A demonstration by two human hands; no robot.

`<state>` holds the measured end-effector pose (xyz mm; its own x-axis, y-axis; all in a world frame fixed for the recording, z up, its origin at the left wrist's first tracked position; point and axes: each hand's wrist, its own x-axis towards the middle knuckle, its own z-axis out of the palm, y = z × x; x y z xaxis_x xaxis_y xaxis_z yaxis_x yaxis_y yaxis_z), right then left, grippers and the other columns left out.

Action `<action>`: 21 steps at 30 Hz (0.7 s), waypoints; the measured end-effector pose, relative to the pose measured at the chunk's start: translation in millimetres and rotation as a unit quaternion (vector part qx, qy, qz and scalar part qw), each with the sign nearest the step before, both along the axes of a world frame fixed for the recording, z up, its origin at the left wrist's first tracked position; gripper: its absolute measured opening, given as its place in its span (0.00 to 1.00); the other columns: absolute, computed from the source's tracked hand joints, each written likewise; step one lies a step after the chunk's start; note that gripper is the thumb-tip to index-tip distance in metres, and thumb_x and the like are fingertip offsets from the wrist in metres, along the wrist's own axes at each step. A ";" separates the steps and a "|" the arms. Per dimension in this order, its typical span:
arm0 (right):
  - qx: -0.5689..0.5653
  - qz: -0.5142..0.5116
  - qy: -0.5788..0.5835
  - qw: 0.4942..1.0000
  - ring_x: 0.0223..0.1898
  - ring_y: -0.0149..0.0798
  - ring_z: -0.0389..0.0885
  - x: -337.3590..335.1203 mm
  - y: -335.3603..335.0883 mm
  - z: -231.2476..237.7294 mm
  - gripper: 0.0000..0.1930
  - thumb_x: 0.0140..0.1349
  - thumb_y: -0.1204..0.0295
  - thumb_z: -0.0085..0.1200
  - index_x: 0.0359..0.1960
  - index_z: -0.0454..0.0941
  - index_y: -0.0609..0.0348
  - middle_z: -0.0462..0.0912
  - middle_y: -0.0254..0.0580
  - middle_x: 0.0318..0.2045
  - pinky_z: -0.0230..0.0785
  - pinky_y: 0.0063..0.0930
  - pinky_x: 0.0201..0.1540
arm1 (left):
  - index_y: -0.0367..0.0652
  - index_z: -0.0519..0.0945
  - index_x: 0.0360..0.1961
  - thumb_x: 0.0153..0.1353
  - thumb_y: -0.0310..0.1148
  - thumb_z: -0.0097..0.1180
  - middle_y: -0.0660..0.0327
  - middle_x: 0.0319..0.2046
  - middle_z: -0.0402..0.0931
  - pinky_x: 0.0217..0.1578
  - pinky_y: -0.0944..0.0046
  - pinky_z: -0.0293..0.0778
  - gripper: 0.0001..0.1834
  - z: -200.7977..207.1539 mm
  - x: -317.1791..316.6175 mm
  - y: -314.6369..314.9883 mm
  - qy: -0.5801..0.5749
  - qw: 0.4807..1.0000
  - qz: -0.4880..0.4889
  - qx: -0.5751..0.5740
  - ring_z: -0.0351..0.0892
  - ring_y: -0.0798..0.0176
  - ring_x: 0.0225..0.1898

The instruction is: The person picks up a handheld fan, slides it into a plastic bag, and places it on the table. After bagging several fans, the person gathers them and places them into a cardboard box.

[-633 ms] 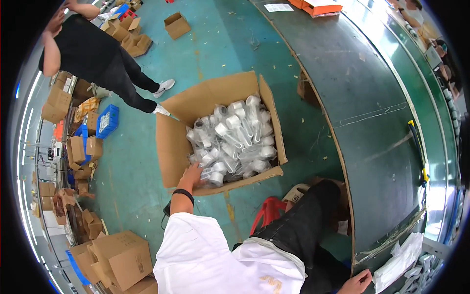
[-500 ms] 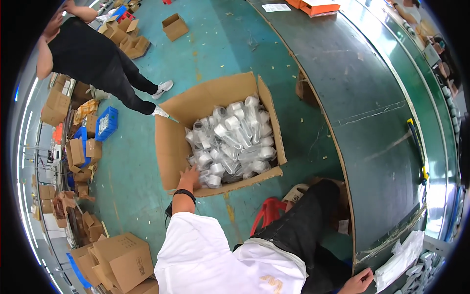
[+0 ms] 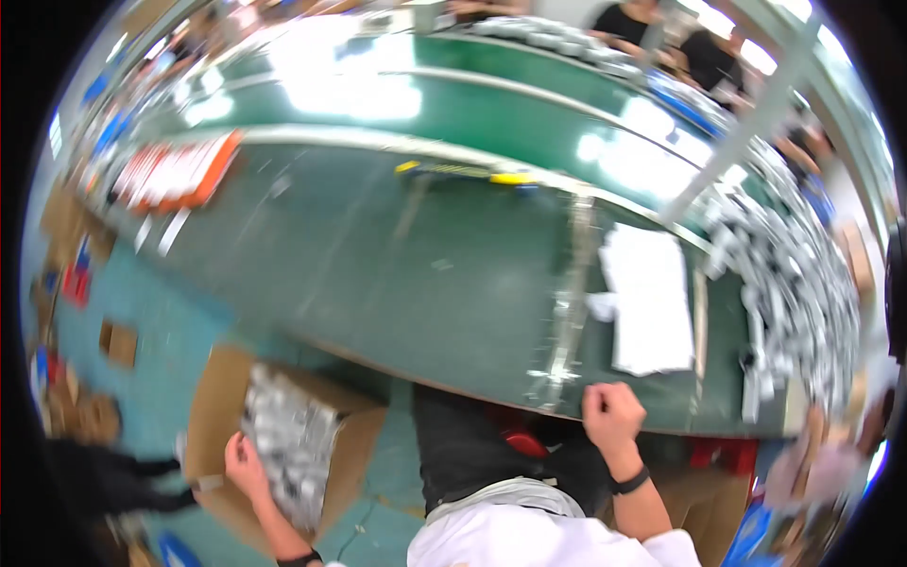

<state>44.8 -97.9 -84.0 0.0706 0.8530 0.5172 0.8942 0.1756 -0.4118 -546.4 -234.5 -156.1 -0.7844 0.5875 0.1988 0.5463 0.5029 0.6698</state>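
My left hand (image 3: 246, 465) is over the left side of an open cardboard box (image 3: 210, 402) on the floor. Its fingers look loosely bent, but motion smears them, and I see no object in them. Inside the box lie many clear-wrapped white and grey pieces (image 3: 288, 439), too blurred to name. My right hand (image 3: 614, 416) is at the near edge of the dark green table (image 3: 425, 312), its fingers curled into a loose fist with nothing visible in it. Just beyond it lies a stack of flat white plastic bags (image 3: 652, 302).
Grey pieces (image 3: 789, 293) are heaped on the right. A yellow-and-black tool (image 3: 463, 173) lies along the table's far side, and an orange bin (image 3: 179, 170) stands at its left end. Past a green conveyor (image 3: 529, 90) sit other people. Another person (image 3: 99, 472) stands at lower left.
My view has swung right from the box to the table. My left hand was at the box's near edge and is now over its left side. My right hand has come fully into view.
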 end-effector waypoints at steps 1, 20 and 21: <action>0.009 -0.004 0.007 1.000 0.19 0.40 0.75 5.5 -2.1 0.6 0.05 0.52 0.75 0.62 0.23 0.78 0.53 0.75 0.37 0.18 0.68 0.31 0.22 | 0.34 0.80 0.46 0.65 0.27 0.54 0.60 0.40 0.79 0.42 0.68 0.74 0.10 17.1 24.7 38.1 -0.009 0.996 -0.061 0.068 0.76 0.67 0.40; 0.107 -0.468 -0.062 0.875 0.49 0.51 0.73 300.2 -96.5 22.2 0.19 0.55 0.70 0.60 0.49 0.75 0.57 0.76 0.46 0.49 0.67 0.43 0.52 | 0.37 0.80 0.43 0.58 0.28 0.61 0.57 0.44 0.79 0.42 0.64 0.71 0.12 49.9 339.2 249.4 -0.042 0.876 -0.474 0.079 0.76 0.61 0.42; 0.037 -0.491 -0.063 0.868 0.51 0.52 0.73 312.9 -95.5 18.7 0.20 0.55 0.69 0.60 0.50 0.74 0.57 0.76 0.47 0.49 0.67 0.44 0.52 | 0.37 0.80 0.43 0.58 0.28 0.61 0.57 0.44 0.79 0.42 0.64 0.71 0.12 50.9 336.8 247.8 -0.057 0.879 -0.467 0.072 0.76 0.61 0.42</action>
<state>357.6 -193.4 -65.4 0.6843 0.3768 0.6243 0.6644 -0.6750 -0.3209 -209.6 13.4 -105.2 0.0073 0.9615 0.2748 0.6009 -0.2238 0.7673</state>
